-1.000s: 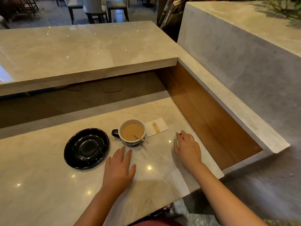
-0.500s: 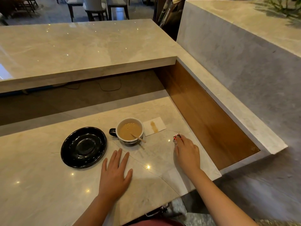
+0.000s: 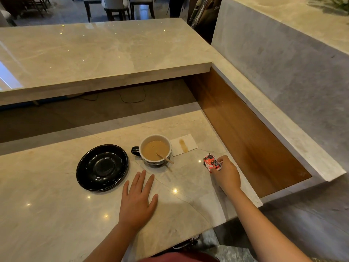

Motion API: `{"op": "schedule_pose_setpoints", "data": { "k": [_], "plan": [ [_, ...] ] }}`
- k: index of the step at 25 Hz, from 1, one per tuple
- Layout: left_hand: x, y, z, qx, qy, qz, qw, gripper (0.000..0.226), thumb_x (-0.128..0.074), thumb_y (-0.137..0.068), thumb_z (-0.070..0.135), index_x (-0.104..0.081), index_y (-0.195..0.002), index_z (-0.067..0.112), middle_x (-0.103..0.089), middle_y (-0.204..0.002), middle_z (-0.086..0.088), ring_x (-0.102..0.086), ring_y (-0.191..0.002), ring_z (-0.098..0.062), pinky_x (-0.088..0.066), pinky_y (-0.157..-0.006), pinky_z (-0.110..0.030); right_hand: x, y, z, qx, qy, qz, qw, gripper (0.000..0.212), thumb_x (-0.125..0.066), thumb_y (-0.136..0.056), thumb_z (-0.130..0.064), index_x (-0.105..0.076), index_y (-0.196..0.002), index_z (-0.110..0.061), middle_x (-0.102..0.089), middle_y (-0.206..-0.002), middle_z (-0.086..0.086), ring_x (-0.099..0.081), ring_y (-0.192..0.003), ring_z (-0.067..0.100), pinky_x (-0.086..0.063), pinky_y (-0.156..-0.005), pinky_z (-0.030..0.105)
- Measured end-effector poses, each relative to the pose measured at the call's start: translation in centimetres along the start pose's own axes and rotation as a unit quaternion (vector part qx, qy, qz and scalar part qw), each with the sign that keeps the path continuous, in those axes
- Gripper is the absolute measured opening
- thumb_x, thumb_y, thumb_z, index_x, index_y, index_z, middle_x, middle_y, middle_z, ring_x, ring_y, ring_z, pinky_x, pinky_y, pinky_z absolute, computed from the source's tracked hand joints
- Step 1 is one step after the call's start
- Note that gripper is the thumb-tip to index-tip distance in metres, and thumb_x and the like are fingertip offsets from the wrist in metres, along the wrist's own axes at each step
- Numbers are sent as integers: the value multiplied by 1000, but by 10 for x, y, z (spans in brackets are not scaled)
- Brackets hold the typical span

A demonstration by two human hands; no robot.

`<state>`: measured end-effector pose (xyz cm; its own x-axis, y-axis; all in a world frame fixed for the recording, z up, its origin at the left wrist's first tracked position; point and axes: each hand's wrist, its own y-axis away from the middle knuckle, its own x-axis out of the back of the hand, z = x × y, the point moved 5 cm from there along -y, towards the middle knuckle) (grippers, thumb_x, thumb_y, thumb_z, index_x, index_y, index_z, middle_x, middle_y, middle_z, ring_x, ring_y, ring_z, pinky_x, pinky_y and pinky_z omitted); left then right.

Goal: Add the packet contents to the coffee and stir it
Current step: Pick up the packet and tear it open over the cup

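The packet (image 3: 211, 163) sits pinched in the right grip (image 3: 225, 173), the coffee cup (image 3: 155, 149) to its left; the left grip (image 3: 137, 198) lies spread flat on the bench (image 3: 47, 214).

- Soft, warm indoor light from overhead; small ceiling lamps show as bright pinpoint reflections on the polished beige marble counter (image 3: 56, 214).
- White window-like glare on the raised marble ledge (image 3: 7, 72) at far left.
- Deep shadow under that ledge.
- Glossy black round saucer (image 3: 102, 167) carries faint highlights.
- Wide-angle bending at the edges; focus sharp throughout.
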<state>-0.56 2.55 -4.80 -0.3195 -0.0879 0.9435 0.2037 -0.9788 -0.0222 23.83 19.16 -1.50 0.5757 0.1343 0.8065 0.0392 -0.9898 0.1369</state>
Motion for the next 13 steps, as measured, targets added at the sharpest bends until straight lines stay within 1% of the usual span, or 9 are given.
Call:
{"op": "schedule_pose_setpoints", "data": {
  "k": [1, 3, 5, 6, 8, 10, 12, 13],
  "plan": [
    [0, 0, 0, -1, -2, 1, 1000, 63, -24, -89, 52, -25, -145, 22, -21, -153, -10, -8, -141, -22, -9, -112, -51, -2, 0, 1, -2, -25, -2, 1000, 31, -71, -82, -16, -53, -106, -10, -68, -105, 15, -63, -85, 28, -49, -59, 29],
    [0, -1, -2, -1, -4, 4, 1000, 63, -24, -89, 52, -25, -145, 22, -21, -153, -10, -7, -141, -22, -8, -112, -51, -3, 0, 5, -23, -75, 1, 997, 26, -68, -84, -9, -54, -106, -10, -69, -105, 17, -65, -86, 28, -45, -52, 21],
    [-1, -1, -3, 1, -6, 4, 1000, 63, -24, -89, 52, -26, -145, 23, -21, -153, -10, -7, -141, -22, -7, -112, -51, -3, 1, 10, -68, -152, -6, 986, 20, -63, -86, -4, -57, -103, -11, -68, -104, 18, -66, -84, 27, -43, -52, 19],
    [-2, -1, -3, 1, -7, 3, 1000, 63, -25, -89, 52, -26, -145, 23, -21, -153, -10, -7, -141, -22, -7, -112, -50, -4, 2, 11, -98, -214, -18, 972, 18, -61, -87, -2, -58, -102, -10, -68, -103, 18, -66, -82, 26, -45, -53, 19],
    [-3, -1, -4, 4, -7, 1, 1000, 63, -25, -89, 53, -25, -145, 24, -19, -154, -8, -6, -141, -20, -6, -112, -50, -7, 10, 6, -141, -352, -55, 924, 17, -58, -89, 0, -59, -105, -6, -70, -96, 18, -67, -74, 22, -47, -53, 19],
    [-4, -2, -5, 8, -6, 0, 1000, 63, -25, -89, 54, -23, -145, 26, -17, -154, -7, -4, -141, -19, -6, -112, -50, -8, 18, -8, -145, -456, -83, 874, 18, -56, -89, 1, -61, -106, -5, -72, -85, 14, -66, -67, 18, -44, -54, 23],
    [-6, -2, -5, 11, -10, -5, 1000, 63, -25, -89, 55, -20, -146, 27, -14, -155, -5, -1, -140, -18, -4, -112, -49, -8, 23, -26, -129, -526, -108, 834, 16, -56, -90, 0, -62, -103, -6, -75, -76, 6, -67, -63, 17, -43, -54, 26],
    [-7, -2, -6, 14, -16, -9, 1000, 62, -25, -90, 55, -17, -146, 29, -12, -155, -4, 1, -140, -17, -2, -112, -49, -8, 23, -36, -117, -548, -123, 819, 14, -56, -90, 0, -62, -101, -7, -75, -74, 4, -68, -63, 19, -45, -54, 27]
  ]
}}
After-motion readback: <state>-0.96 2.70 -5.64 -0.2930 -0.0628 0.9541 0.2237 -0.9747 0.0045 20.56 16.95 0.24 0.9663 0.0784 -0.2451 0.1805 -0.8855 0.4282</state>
